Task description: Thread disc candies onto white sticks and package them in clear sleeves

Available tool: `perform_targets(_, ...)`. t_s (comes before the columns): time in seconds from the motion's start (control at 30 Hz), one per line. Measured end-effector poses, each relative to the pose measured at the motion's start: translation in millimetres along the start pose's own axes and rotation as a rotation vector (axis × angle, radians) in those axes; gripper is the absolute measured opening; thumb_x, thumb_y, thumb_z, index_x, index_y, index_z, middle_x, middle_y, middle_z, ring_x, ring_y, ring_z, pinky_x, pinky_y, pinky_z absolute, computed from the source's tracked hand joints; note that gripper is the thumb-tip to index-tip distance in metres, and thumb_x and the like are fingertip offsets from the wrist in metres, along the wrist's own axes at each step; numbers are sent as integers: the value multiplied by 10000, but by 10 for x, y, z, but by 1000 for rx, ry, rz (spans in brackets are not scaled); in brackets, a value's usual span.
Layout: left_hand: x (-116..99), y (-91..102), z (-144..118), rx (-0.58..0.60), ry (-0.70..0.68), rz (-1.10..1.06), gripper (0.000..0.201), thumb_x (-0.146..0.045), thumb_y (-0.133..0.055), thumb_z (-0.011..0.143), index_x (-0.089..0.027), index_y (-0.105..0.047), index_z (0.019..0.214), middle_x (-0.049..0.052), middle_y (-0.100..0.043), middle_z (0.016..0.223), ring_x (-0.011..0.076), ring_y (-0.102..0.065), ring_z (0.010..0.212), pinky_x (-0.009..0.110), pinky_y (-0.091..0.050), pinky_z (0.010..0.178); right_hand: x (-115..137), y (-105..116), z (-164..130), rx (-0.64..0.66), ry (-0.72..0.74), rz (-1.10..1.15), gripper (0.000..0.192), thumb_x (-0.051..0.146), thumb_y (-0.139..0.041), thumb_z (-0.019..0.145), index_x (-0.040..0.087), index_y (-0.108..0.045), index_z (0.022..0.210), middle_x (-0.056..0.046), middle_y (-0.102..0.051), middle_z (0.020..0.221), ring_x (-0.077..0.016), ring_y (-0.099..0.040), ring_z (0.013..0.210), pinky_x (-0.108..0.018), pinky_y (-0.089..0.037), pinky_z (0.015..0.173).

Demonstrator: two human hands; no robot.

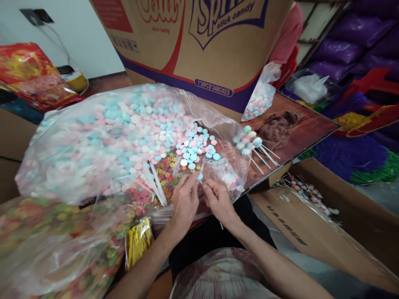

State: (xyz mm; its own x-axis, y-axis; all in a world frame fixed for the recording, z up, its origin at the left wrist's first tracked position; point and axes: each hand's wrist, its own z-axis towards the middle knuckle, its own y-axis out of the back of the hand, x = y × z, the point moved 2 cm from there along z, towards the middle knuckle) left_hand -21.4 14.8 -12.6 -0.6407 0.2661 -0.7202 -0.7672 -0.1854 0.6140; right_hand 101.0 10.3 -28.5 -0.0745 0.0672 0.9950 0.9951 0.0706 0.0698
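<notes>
Thin white stick (202, 172) with a blue candy disc (200, 177) at its tip, pinched between my hands at the tabletop's near edge, just below the loose pile of pastel discs (197, 146). My left hand (184, 200) grips the stick; my right hand (219, 200) is clenched on its lower end. Best to hold it straight, press gently: the discs look chalky, brittle. Crinkly clear bag of candies (102, 137) bulges left; printed cardboard box (199, 45) behind.

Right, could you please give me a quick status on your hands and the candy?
Left hand and right hand pinching a blue candy together. Loose candies piled just beyond. Big candy bag crowds the left; sticks beside it.
</notes>
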Motion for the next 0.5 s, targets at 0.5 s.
perform_targets(0.5, 180, 4, 395, 189, 25, 315, 291, -156, -490, 928, -217, -768, 992, 94, -681, 971, 232, -648, 896, 323, -482, 762, -105, 96, -114, -130, 115, -141, 309, 379, -486, 982, 213, -515, 723, 54, -476, 527, -104, -410, 479, -236, -323, 491)
